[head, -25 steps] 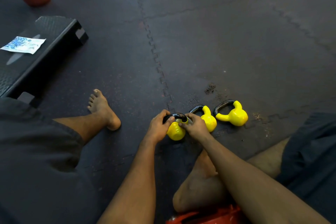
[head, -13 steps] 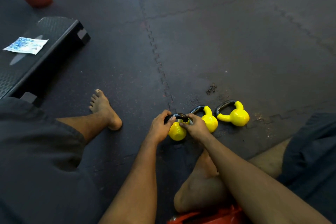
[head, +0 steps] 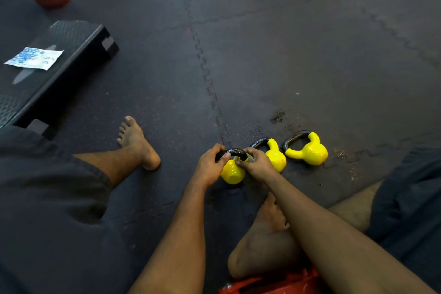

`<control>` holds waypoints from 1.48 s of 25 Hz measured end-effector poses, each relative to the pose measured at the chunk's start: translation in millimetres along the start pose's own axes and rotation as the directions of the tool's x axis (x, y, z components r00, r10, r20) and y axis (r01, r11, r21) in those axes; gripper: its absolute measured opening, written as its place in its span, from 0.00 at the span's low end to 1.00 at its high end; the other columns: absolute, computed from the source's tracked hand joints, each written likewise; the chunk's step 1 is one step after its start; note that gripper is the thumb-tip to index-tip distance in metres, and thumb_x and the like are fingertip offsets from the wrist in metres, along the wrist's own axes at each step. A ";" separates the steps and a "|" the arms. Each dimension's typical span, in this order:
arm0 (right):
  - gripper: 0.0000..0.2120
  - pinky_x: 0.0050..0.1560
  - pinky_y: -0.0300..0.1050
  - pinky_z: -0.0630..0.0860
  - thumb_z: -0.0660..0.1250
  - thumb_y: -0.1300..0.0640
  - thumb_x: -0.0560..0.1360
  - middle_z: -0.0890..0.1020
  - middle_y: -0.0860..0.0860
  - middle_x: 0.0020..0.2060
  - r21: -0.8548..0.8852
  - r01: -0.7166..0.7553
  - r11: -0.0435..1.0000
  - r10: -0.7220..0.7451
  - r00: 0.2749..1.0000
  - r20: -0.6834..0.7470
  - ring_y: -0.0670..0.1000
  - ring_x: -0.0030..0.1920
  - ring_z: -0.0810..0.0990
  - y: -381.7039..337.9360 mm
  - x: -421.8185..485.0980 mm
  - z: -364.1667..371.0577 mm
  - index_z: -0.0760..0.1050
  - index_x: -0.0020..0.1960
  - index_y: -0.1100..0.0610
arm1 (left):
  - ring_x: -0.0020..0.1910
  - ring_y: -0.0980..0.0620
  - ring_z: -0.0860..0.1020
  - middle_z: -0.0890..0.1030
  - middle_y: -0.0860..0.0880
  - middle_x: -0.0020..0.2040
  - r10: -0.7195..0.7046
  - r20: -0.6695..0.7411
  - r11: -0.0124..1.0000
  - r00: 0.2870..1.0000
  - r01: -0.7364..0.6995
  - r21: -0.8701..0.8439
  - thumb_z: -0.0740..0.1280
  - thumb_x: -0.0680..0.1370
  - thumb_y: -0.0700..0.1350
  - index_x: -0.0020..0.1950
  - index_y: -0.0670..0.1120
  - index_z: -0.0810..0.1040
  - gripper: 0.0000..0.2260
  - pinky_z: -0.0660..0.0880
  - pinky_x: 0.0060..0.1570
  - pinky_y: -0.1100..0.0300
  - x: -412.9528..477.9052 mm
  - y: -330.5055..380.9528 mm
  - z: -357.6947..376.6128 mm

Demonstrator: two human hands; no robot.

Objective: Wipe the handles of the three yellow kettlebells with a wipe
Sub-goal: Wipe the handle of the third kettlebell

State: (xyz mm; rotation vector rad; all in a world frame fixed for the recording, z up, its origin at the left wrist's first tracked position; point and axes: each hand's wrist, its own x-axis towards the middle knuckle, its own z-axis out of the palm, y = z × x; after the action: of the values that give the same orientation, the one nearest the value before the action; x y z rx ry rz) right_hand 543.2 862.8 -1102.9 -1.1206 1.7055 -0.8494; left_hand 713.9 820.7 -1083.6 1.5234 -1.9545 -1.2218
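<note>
Kettlebell [head: 232, 172], leftmost of three rowed on the mat [head: 334, 55], is the one being worked. Left hand [head: 210, 167] curls round its handle [head: 235, 151], seemingly to steady it, while right hand [head: 257, 166] pinches a pale scrap, probably the wipe [head: 248, 158], against the handle's right end.

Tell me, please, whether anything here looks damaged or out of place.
A patch of dark crumbs lies on the floor mat just beyond the middle kettlebell; the mat looks scuffed and flaking there.
</note>
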 end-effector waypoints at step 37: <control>0.15 0.32 0.40 0.75 0.80 0.53 0.63 0.82 0.52 0.36 -0.224 -0.118 0.967 0.098 0.990 -0.097 0.50 0.33 0.81 1.2 -9.7 -8.7 0.79 0.45 0.54 | 0.57 0.52 0.66 0.70 0.50 0.55 -0.014 0.031 0.994 0.999 0.011 0.108 0.63 0.79 0.51 0.57 0.53 0.75 0.08 0.65 0.55 0.59 3.4 18.7 15.8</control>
State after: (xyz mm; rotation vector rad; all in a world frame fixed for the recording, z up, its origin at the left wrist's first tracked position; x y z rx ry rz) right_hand 536.5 872.8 -1097.8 -1.1443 1.9556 -0.6515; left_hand 690.1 824.6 -1078.0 1.5798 -2.0653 -1.1690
